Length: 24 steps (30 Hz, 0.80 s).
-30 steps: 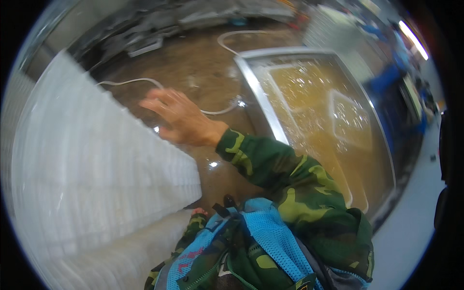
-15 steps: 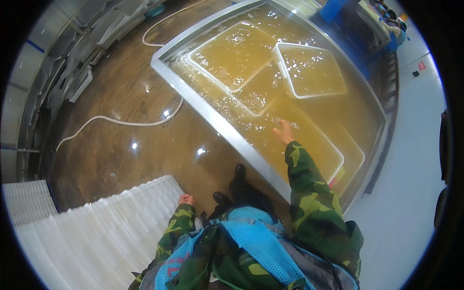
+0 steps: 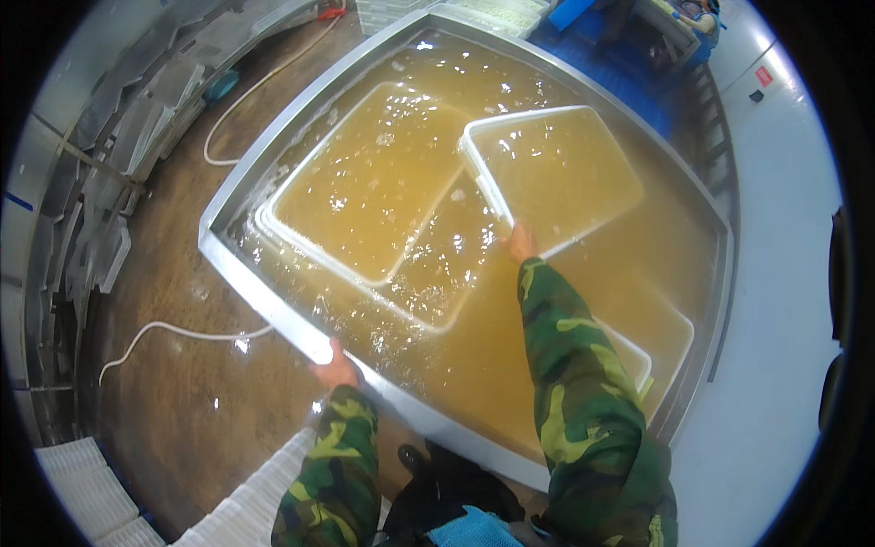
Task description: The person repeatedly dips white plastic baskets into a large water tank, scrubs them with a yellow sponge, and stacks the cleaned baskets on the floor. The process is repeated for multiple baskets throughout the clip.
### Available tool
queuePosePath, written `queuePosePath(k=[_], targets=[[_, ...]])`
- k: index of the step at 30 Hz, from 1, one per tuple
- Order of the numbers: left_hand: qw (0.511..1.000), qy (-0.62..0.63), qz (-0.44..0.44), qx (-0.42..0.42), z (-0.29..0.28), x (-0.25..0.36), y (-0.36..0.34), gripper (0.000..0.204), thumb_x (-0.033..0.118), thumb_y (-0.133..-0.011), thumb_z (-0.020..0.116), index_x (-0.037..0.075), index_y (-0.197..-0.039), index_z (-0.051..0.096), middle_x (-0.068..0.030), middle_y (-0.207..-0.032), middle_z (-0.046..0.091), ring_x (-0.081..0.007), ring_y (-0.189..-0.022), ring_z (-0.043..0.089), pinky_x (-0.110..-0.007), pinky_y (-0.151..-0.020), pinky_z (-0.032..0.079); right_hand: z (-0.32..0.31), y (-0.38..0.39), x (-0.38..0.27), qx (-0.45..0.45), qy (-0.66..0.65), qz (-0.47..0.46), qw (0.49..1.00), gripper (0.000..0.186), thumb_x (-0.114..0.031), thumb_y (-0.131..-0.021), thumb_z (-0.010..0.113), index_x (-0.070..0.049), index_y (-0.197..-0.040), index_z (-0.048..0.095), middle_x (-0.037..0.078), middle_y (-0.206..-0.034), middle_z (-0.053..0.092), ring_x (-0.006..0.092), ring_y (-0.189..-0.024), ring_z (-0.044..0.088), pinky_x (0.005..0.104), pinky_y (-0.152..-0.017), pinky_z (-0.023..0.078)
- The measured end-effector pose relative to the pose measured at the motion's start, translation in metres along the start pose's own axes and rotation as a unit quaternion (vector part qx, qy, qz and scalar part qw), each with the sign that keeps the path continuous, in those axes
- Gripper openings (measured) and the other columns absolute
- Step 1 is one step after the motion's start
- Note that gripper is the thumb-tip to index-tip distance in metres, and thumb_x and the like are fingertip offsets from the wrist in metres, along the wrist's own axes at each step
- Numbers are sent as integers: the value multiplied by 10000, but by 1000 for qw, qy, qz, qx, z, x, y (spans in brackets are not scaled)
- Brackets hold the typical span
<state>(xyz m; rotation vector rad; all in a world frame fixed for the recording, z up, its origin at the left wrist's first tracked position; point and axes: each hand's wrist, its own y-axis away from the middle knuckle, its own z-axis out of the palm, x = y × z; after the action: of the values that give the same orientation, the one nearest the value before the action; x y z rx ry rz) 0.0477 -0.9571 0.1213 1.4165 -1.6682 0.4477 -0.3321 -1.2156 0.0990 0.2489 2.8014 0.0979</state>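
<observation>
A wide metal tank point(image 3: 264, 305) full of murky yellow-brown water lies in front of me. In it, white rectangular trays sit at or under the surface. My right hand point(image 3: 521, 242) reaches over the water and is closed at the near corner of a white-rimmed tray point(image 3: 583, 109) on the right; its fingertips are partly hidden. Another submerged tray point(image 3: 301, 182) lies to its left, overlapping a further rim below. My left hand point(image 3: 337, 367) grips the tank's near-left edge. Both sleeves are camouflage cloth.
Beside my left arm stands a stack of white ribbed trays point(image 3: 251, 497). A pale hose point(image 3: 196, 332) crosses the wet brown floor. Racks of grey trays point(image 3: 118, 155) line the left wall. Another person point(image 3: 697, 32) is at the far right. A submerged tray corner point(image 3: 688, 330) shows near my right elbow.
My right hand has moved forward from over the water to the tray's near corner. The left has moved from beside the tray stack up to the tank's edge. My view has shifted.
</observation>
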Motion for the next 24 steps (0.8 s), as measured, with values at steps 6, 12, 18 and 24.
queuePosePath(k=[6, 12, 18, 24], targets=[[999, -53, -2, 2, -8, 30, 16, 642, 351, -749, 734, -101, -1150, 519, -237, -1038, 632, -342, -964, 618, -417, -851, 477, 20, 25, 38, 11, -37, -36, 999, 183, -117, -783, 574, -60, -953, 614, 226, -844, 638, 425, -832, 612, 531, -744, 472], [996, -83, -25, 9, -13, 29, 9, 691, 432, -735, 721, -101, -1123, 516, -273, -1031, 623, -388, -972, 611, -448, -854, 475, -63, 43, 70, -47, -2, -84, 995, 195, -119, -739, 602, -84, -926, 642, 213, -836, 643, 418, -828, 613, 508, -752, 483], [991, -125, -48, -15, -10, 26, 5, 768, 498, -739, 698, -93, -1176, 478, -268, -1076, 609, -382, -994, 603, -436, -868, 475, -154, 108, 97, -64, 28, -126, 990, 211, -167, -744, 634, -78, -933, 606, 201, -819, 642, 401, -809, 611, 494, -719, 482], [990, -138, -40, -5, -10, 14, 2, 730, 466, -749, 699, -100, -1160, 492, -275, -1071, 611, -384, -994, 604, -436, -871, 475, -125, 160, 56, 16, 66, -99, 993, 315, -254, -788, 672, -70, -997, 526, 169, -778, 629, 364, -798, 624, 470, -685, 482]])
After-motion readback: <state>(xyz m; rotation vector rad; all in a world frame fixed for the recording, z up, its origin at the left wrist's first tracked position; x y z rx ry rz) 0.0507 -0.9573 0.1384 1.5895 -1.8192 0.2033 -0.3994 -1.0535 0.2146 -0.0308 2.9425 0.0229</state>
